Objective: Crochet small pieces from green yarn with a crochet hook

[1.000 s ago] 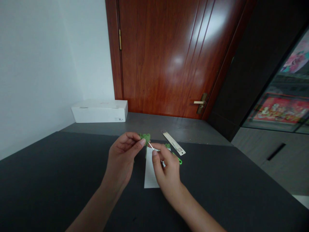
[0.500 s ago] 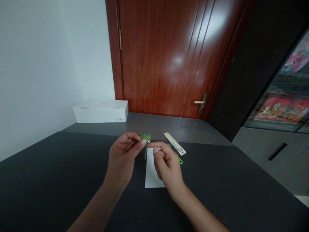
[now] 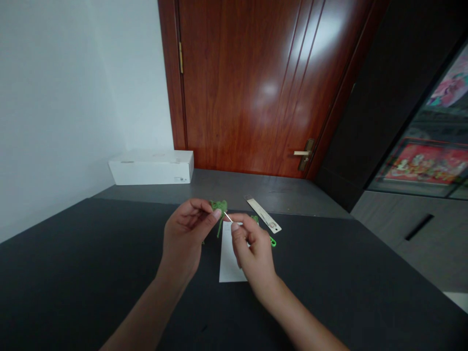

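Note:
My left hand [image 3: 188, 231] pinches a small piece of green crochet work [image 3: 219, 206] between thumb and fingers, over the table. A loose strand of green yarn [image 3: 219, 229] hangs below it. My right hand [image 3: 252, 246] is closed around a thin metal crochet hook [image 3: 228, 217], whose tip meets the right edge of the green piece. The palm hides the rest of the hook. Under the right hand lies a white sheet of paper [image 3: 230, 265], partly covered by that hand.
Beyond the right hand lie a long cream card sleeve [image 3: 263, 214] and a bright green stitch marker [image 3: 273, 242]. More green yarn [image 3: 255, 219] peeks out behind the fingers. A white box [image 3: 151, 168] stands at the back left of the dark table [image 3: 109, 263], before a wooden door [image 3: 241, 87].
The hook's tip has shifted slightly at the green piece, and more of its bright shaft shows. Both hands keep their grip, nearly in place. The whole view has moved a little.

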### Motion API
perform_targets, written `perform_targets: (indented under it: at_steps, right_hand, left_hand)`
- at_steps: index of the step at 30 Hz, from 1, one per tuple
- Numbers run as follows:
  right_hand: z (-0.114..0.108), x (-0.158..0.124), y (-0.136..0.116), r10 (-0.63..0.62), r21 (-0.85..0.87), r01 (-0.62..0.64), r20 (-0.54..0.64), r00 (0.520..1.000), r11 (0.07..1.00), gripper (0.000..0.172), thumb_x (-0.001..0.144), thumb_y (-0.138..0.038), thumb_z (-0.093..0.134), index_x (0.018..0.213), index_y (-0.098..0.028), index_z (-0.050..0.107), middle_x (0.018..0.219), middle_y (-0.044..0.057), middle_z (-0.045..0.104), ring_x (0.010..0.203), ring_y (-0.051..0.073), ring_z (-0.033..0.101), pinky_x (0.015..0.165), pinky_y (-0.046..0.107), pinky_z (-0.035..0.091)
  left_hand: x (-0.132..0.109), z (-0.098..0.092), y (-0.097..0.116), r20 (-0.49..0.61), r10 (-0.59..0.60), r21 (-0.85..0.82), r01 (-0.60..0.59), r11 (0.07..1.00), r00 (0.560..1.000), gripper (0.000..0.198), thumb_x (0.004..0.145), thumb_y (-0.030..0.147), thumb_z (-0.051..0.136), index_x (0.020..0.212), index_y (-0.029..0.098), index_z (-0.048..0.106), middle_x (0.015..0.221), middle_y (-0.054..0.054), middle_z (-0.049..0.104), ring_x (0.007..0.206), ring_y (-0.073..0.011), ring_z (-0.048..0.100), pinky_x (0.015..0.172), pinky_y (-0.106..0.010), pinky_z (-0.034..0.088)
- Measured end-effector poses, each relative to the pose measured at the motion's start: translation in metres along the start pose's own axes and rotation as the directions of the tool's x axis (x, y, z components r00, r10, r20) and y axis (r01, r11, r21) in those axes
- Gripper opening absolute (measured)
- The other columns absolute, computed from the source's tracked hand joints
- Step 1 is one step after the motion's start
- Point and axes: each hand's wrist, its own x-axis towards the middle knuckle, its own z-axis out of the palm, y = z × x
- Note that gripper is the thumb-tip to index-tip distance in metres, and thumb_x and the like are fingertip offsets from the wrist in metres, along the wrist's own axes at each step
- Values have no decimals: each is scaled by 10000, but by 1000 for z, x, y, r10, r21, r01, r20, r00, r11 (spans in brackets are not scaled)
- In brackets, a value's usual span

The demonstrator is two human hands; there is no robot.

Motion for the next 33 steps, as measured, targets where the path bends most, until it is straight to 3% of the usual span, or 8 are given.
perform_targets:
  at_steps: [11,19,33]
  right_hand:
    - [9,0,8,41,45,-41,2,999,998,316,1001,-420,464,1021,-172,659,505,-103,371,411,80,323,432,212,200]
    - [9,3,6,-75,-120,69,-49,996,990,276,996,-336,463,949,-165,675,526,-89,403,448,81,354,456,215,222]
    - [8,1,4,-64,-95,60,-47,997,994,307,990,-343,452,991,-154,695,522,-95,369,445,87,336,461,219,223]
  left_hand:
    - [1,-5,-5,24,7,-16,-7,1000,1000,172,747,113,806,739,176,646,759,18,666,752,-110,626,745,-212,494]
    - [2,-6,-2,24,-52,-39,53,998,998,187,743,123,813,737,179,635,733,20,663,735,-113,629,726,-215,486]
    - [3,-3,0,10,-67,-84,68,994,998,205,695,120,837,734,175,644,727,25,674,745,-112,645,758,-219,501]
